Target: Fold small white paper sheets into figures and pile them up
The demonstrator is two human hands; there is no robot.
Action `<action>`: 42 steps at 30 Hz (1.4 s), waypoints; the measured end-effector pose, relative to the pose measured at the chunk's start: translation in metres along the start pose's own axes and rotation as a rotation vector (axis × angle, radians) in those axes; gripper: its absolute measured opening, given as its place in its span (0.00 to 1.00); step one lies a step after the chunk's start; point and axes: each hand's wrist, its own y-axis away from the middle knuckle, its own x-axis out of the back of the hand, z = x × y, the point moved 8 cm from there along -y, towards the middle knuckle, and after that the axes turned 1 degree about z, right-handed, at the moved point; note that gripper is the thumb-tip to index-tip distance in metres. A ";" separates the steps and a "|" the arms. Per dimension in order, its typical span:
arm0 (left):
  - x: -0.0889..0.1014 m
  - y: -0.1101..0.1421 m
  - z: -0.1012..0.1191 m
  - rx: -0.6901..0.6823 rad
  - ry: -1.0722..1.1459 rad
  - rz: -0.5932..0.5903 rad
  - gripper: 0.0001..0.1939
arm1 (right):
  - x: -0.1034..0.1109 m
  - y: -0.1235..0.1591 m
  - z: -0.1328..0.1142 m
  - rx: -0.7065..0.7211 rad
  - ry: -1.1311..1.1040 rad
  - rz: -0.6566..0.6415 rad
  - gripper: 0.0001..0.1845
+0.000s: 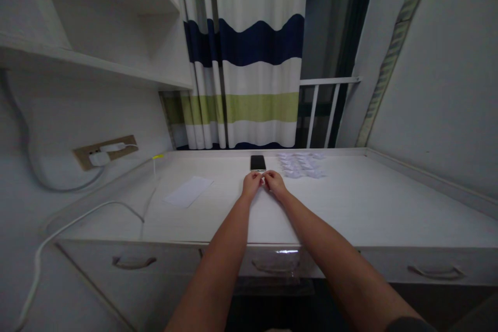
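- Between the two hands, at fingertip level: a small pale piece [266, 181], probably folded paper, though the fingers hide most of it and its outline is hard to make out. Its long axis and the way it points cannot be read.
- Person's left hand [251, 185]: fingers curled inward and pressed on the piece from its left side, knuckles up; individual fingertips hard to separate at this distance.
- Person's right hand [275, 184]: fingers bunched and pinching the same piece from its right side, nearly touching the left hand.
- Just ahead of the left hand: a dark smartphone [258, 163] lying flat on the white desk [350, 202], its long axis apparently running away from the person, its near end almost at the fingers.
- Ahead and to the right of the right hand: a loose group of small folded paper pieces [299, 165], their individual shapes blurred by distance.
- Well left of the left hand: a flat white sheet of paper [189, 191], set at a slant on the desk.
- Farther left of the hands: a white cable [81, 218] runs along the desk edge, and a white charger [99, 158] sits plugged into a wall socket plate [128, 145].
- Beyond the hands: a striped curtain [249, 88] hangs behind the desk's far edge.
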 end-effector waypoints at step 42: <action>-0.017 0.010 0.005 0.156 0.341 -0.210 0.08 | -0.017 0.012 -0.027 -0.076 -0.258 -0.202 0.15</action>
